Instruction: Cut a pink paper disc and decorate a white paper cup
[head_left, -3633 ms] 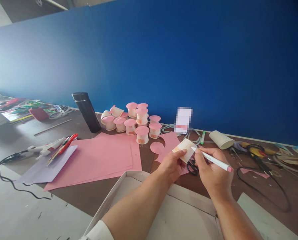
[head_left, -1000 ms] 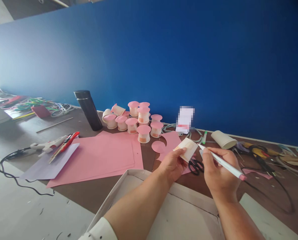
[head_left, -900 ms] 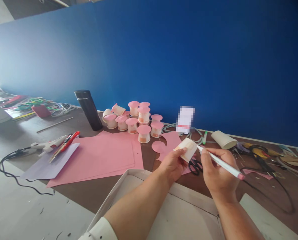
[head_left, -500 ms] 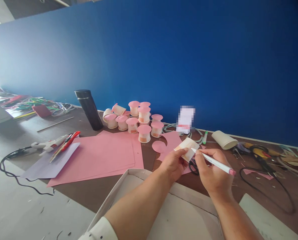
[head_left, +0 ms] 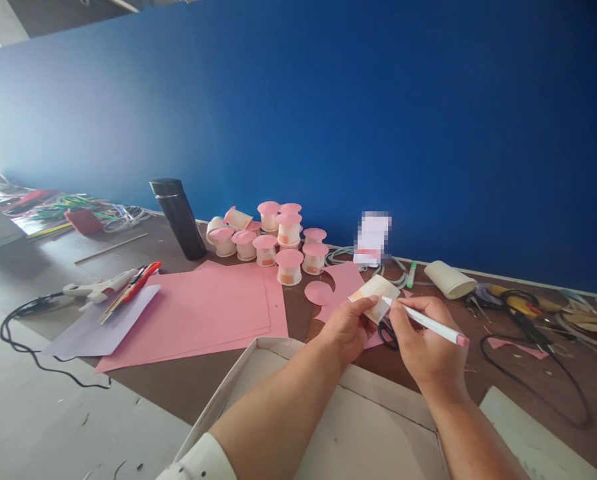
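Between the thumb and fingers of my left hand (head_left: 351, 327) is a small white paper cup (head_left: 384, 292) with a tan patch, lying tilted. My right hand (head_left: 431, 347) grips a white marker (head_left: 435, 327) with a pink end, its tip at the cup's side. Beneath the cup, the dark handles of a pair of scissors (head_left: 388, 335) show in part. Just left of my hands lie a pink paper disc (head_left: 319, 293) and a cut pink sheet (head_left: 342, 283). Several cut cups with pink disc tops (head_left: 289, 260) stand grouped beyond, some stacked.
Pink sheets (head_left: 203, 313) cover the left of the table, beside a glue gun (head_left: 98, 288) and a red utility knife (head_left: 131, 290). A black flask (head_left: 178, 217) stands behind. At right are a paper cup (head_left: 449, 279) and cables. A shallow box (head_left: 373, 427) sits under my forearms.
The marker has shifted very slightly, its pink end a little to the left. My left hand and the cup stay almost where they were.
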### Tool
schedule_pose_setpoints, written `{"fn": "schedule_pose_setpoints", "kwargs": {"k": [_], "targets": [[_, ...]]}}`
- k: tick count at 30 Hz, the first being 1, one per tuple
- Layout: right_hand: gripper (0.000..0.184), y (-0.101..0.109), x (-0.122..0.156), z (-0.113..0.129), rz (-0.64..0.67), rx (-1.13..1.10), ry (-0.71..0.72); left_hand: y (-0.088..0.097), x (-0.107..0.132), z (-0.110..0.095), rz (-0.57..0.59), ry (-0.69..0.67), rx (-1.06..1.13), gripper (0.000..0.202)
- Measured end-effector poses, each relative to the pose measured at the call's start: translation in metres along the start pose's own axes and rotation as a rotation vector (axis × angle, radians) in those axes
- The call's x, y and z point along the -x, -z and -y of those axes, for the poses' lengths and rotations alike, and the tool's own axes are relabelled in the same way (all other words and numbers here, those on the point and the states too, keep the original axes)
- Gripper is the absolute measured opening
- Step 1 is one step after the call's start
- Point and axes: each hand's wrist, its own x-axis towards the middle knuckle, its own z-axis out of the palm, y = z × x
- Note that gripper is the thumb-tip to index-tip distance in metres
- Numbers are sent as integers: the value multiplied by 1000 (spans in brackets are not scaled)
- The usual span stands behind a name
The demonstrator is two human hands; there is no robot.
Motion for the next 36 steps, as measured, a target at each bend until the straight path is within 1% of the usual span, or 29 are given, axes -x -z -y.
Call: {"fn": "schedule_pose_setpoints", "kwargs": {"k": [7, 9, 12, 14, 20, 24, 30, 36], "targets": [[17, 0, 1, 0, -7, -30, -13, 0, 0, 0, -4, 4, -9, 17], [17, 2, 0, 2, -51, -60, -29, 0, -1, 0, -11, 11, 3, 18], [18, 4, -2, 4, -132, -81, -59, 2, -3, 0, 21, 22, -3, 23], [18, 5, -3, 5, -146, -89, -65, 3, -4, 0, 41, 25, -17, 26], [19, 3, -3, 3, -138, -74, -85, 3, -3, 1, 21, -7, -54, 28], [20, 2, -2, 1, -109, -74, -100, 0, -1, 1, 7, -35, -75, 25], [19, 2, -1, -1, -60, -71, -76, -1, 1, 3, 90, -128, -148, 26], [18, 1, 0, -2, -60, -68, -42, 1, -1, 5, 84, -172, -220, 32]]}}
